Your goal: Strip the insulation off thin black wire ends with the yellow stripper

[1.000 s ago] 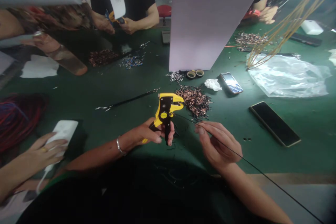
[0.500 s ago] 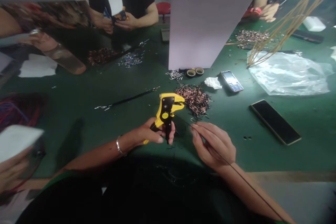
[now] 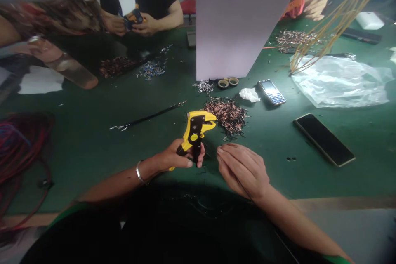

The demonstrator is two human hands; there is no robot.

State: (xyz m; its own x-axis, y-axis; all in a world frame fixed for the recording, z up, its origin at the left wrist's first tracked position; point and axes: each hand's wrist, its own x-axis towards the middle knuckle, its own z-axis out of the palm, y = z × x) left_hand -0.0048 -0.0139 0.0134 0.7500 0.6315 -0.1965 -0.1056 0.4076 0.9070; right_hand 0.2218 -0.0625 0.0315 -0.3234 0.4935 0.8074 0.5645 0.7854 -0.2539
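My left hand is wrapped round the handles of a yellow and black wire stripper, whose jaws point up and to the right. Just right of the tool, my right hand pinches a thin black wire that trails back under the palm toward my forearm. The wire's front end is hidden by the fingers. A gap separates the right fingertips from the stripper. Beyond the jaws lies a heap of short black wire pieces with bare copper ends.
A bundle of black wires lies left of the stripper. Silver terminals, tape rolls, crumpled tissue, a keypad phone and a smartphone lie around. A pale partition stands ahead. Red cables coil at left. Co-workers sit opposite.
My right hand has shifted left and slightly closer to the stripper, and the wire no longer shows ahead of its fingers. Another person's hand with a white object has left the left edge.
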